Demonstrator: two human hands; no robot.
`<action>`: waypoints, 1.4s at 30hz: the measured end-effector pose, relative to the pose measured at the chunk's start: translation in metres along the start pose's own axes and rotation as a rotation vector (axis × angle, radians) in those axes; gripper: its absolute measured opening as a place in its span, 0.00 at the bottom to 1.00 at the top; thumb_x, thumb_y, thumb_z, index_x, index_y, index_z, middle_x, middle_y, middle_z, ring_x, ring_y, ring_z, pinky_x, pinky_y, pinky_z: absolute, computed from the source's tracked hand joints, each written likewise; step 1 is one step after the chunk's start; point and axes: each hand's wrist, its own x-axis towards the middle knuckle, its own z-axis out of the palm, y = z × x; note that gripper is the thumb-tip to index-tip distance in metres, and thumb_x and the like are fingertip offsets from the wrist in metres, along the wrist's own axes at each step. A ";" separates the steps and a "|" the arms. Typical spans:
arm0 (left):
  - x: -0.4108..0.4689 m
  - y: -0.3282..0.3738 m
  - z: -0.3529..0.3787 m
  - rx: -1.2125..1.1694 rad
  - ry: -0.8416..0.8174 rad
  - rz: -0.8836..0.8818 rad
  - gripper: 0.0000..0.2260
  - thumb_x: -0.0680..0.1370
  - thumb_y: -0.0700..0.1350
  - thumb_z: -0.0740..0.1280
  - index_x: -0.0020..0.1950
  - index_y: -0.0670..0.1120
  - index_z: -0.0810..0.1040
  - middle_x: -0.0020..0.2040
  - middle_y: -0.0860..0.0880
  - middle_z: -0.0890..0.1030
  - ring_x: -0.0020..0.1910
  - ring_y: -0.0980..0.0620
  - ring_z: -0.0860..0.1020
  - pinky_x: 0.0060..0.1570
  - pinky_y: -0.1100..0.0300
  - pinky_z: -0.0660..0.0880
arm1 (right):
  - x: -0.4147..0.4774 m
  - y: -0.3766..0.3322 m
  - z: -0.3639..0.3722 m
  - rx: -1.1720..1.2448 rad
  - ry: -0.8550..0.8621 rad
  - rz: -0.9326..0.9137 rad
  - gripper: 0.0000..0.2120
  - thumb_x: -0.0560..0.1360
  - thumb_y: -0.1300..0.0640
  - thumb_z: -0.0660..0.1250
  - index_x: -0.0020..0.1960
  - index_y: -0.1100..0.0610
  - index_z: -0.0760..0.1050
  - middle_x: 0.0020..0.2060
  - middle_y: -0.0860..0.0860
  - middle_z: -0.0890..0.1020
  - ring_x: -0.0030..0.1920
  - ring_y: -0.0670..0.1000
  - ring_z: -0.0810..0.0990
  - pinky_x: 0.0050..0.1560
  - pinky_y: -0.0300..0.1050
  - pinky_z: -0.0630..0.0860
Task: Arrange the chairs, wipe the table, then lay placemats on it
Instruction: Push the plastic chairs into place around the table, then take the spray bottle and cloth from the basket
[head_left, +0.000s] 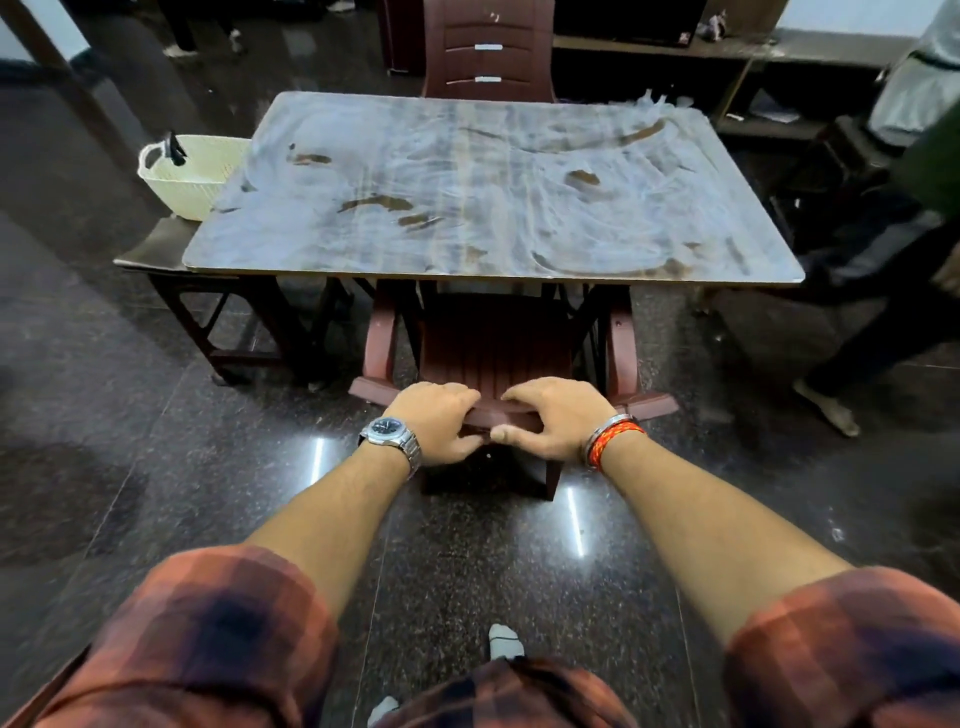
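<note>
A maroon plastic chair (493, 348) stands at the near side of the table, its seat tucked partly under the tabletop. My left hand (439, 418) and my right hand (553, 418) both grip the top of its backrest, fingers curled over the rim and thumbs underneath. The table (488, 192) has a worn grey-brown top with dark scuffed patches. A second maroon chair (488, 49) stands at the far side, facing me. No placemats or cloth show in view.
A cream basket (189, 174) sits on a low dark stand (156, 249) at the table's left. Another person's legs and bare foot (831, 410) are at the right. Dark shelving (727, 52) runs along the back. The floor is polished dark stone.
</note>
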 end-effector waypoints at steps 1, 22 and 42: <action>-0.004 -0.008 -0.003 -0.019 0.040 0.007 0.27 0.72 0.65 0.62 0.59 0.46 0.78 0.53 0.47 0.83 0.51 0.44 0.82 0.51 0.52 0.76 | 0.009 -0.004 -0.002 0.056 0.047 0.005 0.32 0.71 0.27 0.51 0.58 0.49 0.75 0.52 0.46 0.82 0.53 0.50 0.79 0.49 0.49 0.77; -0.120 -0.372 -0.026 -0.067 0.229 -0.734 0.35 0.79 0.60 0.60 0.80 0.43 0.56 0.80 0.45 0.60 0.76 0.46 0.62 0.73 0.48 0.60 | 0.361 -0.220 0.054 0.090 0.072 -0.029 0.34 0.79 0.45 0.58 0.77 0.60 0.50 0.77 0.56 0.54 0.77 0.53 0.51 0.75 0.49 0.50; 0.053 -0.742 -0.083 -0.128 0.170 -0.746 0.37 0.79 0.62 0.57 0.81 0.46 0.50 0.81 0.48 0.55 0.79 0.51 0.55 0.76 0.53 0.50 | 0.765 -0.242 0.051 0.222 0.101 0.105 0.34 0.78 0.44 0.58 0.78 0.57 0.50 0.77 0.53 0.55 0.77 0.51 0.52 0.76 0.47 0.49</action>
